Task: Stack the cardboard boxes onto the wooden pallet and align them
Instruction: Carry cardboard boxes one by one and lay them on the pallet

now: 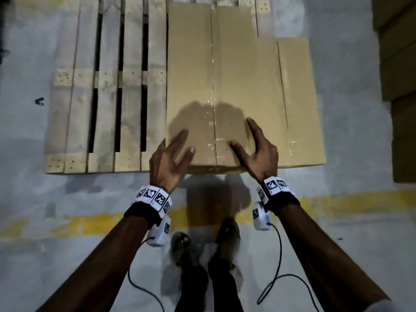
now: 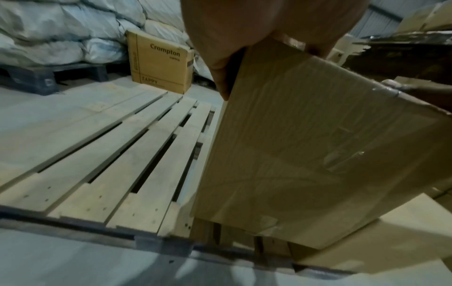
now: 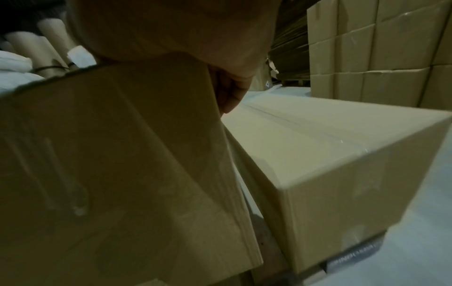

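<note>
A long taped cardboard box (image 1: pixel 213 75) lies lengthwise on the right part of the wooden pallet (image 1: pixel 108 86). My left hand (image 1: pixel 177 147) holds its near left corner, thumb on top and fingers (image 2: pixel 222 77) down the left side. My right hand (image 1: pixel 249 140) grips the near right corner, thumb on top and fingers (image 3: pixel 232 92) on the right side. A second, lower cardboard box (image 1: pixel 299 97) lies right beside it at the pallet's right edge. In the wrist views the held box (image 2: pixel 318 145) (image 3: pixel 110 154) fills much of the picture, with the second box (image 3: pixel 330 145) to its right.
The pallet's left slats (image 2: pixel 122 164) are bare. Stacked cardboard boxes (image 1: pixel 400 64) stand at the right. A printed box (image 2: pixel 159 62) and white sacks (image 2: pixel 49 29) sit beyond the pallet. A yellow floor line (image 1: pixel 90 224) runs past my feet (image 1: pixel 184 246).
</note>
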The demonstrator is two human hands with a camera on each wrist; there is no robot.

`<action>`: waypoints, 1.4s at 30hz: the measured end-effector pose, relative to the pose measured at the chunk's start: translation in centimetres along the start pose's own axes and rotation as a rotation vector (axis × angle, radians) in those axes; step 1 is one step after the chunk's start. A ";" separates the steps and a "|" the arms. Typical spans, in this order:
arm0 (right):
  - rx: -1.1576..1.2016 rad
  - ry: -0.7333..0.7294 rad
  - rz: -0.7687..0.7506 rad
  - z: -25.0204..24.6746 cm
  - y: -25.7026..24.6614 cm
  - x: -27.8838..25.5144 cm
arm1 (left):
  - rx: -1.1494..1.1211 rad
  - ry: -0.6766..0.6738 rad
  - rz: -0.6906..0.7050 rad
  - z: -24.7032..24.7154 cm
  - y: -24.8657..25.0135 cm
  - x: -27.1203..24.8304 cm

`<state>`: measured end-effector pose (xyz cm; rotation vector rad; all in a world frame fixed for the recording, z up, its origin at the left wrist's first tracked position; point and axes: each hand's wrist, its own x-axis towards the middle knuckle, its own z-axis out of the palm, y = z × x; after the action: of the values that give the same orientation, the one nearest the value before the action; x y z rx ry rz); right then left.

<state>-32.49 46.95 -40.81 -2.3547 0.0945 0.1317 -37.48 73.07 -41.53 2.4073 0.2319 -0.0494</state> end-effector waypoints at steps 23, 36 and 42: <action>-0.226 -0.005 0.029 6.2 9.6 -1.1 | -0.134 -0.217 -0.121 10.6 -6.7 -1.9; -0.376 0.013 -0.175 4.2 11.1 -2.3 | -0.062 -0.460 -0.103 10.9 -7.7 -1.2; -0.643 -0.343 -0.144 1.3 15.5 -1.5 | -0.040 -0.448 -0.046 11.3 -8.3 -0.8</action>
<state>-35.78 36.97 -52.37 -2.9190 -0.3318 0.5630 -39.41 71.57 -55.31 2.2802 0.0780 -0.5914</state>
